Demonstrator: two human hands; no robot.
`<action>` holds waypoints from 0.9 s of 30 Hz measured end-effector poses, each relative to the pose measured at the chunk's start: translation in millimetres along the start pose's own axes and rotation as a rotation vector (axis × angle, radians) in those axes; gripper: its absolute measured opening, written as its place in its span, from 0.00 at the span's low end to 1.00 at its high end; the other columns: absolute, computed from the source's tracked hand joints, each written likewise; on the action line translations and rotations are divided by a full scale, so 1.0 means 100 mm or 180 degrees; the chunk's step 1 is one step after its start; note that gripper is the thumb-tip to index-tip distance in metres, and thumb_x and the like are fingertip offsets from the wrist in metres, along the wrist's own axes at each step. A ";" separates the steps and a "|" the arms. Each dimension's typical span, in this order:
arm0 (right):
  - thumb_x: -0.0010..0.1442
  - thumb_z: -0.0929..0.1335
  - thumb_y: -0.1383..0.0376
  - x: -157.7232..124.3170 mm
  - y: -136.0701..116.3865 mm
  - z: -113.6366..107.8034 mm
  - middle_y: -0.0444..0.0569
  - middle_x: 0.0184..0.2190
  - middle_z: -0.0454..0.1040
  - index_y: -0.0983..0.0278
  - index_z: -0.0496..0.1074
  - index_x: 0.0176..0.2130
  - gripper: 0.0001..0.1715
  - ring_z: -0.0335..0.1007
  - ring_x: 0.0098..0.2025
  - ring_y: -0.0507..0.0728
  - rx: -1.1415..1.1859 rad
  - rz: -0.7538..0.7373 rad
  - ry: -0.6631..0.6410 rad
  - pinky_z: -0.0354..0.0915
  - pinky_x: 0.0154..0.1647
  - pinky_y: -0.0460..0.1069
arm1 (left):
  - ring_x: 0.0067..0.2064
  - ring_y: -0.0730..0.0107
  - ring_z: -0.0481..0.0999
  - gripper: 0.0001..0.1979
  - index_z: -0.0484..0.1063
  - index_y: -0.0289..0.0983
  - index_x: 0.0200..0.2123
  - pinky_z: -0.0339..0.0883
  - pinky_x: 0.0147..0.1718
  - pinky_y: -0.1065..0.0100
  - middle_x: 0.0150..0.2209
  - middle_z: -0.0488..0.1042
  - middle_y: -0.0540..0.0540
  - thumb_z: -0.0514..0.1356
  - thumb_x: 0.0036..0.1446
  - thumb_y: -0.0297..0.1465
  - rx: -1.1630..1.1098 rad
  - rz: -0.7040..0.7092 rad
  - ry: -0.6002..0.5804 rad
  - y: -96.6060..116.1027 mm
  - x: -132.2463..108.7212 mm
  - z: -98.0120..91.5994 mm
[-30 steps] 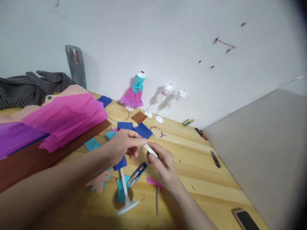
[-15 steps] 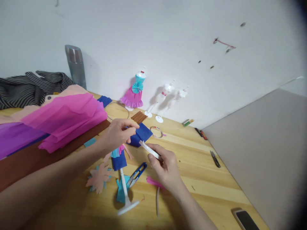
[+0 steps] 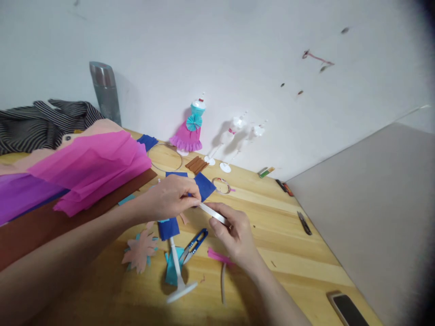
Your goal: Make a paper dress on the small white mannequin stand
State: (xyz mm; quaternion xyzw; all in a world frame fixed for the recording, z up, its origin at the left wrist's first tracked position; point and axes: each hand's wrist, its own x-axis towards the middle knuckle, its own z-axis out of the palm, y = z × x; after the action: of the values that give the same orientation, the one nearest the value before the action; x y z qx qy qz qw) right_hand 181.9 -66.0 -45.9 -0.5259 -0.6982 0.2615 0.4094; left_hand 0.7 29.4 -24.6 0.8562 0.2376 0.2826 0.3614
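Observation:
My left hand is closed in a pinch on a dark blue paper piece, held just above the wooden table. My right hand is closed around a thin white strip whose far end meets the blue paper at my left fingertips. Below my left hand stands a small white mannequin stand dressed in blue paper. Blue-handled snips lie beside the stand. A peach paper flower lies to the left of it.
Pink, purple and brown crepe sheets cover the table's left. At the back stand a dressed pink mannequin, two white mannequins, a wire ring and a steel flask. A phone lies front right, small snips by the grey panel.
My left hand reached out over the table, then came back toward my right hand with the blue paper pinched. The white strip's tip now touches the paper. My right hand barely moved.

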 end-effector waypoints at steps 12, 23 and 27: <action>0.59 0.65 0.48 0.02 0.26 -0.13 0.48 0.26 0.68 0.64 0.75 0.42 0.24 0.64 0.28 0.56 0.1013 0.0011 0.0355 0.61 0.28 0.50 | 0.27 0.69 0.79 0.09 0.69 0.34 0.28 0.70 0.26 0.73 0.23 0.77 0.44 0.58 0.55 0.35 -0.1989 -0.0924 -0.0854 -0.04 0.01 0.01; 0.59 0.66 0.69 0.07 0.14 -0.23 0.50 0.29 0.74 0.62 0.73 0.33 0.05 0.69 0.30 0.56 -0.0406 -0.0819 -0.1171 0.66 0.32 0.50 | 0.28 0.69 0.80 0.10 0.68 0.33 0.26 0.71 0.26 0.73 0.36 0.80 0.41 0.62 0.53 0.34 -0.2486 -0.1101 0.0640 -0.06 0.04 -0.35; 0.48 0.70 0.76 0.08 0.25 -0.05 0.49 0.34 0.75 0.63 0.74 0.33 0.12 0.71 0.34 0.56 -0.1198 -0.0431 -0.2057 0.65 0.34 0.49 | 0.26 0.69 0.79 0.13 0.67 0.33 0.27 0.69 0.23 0.73 0.35 0.80 0.40 0.64 0.49 0.37 -0.2467 -0.1113 0.0698 -0.10 0.05 -0.38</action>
State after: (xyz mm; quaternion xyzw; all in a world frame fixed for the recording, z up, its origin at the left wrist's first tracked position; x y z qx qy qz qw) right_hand 198.3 -50.8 -61.1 -0.4349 -0.8603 0.2535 0.0806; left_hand -22.6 57.2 -8.4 0.5691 0.2924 0.3746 0.6711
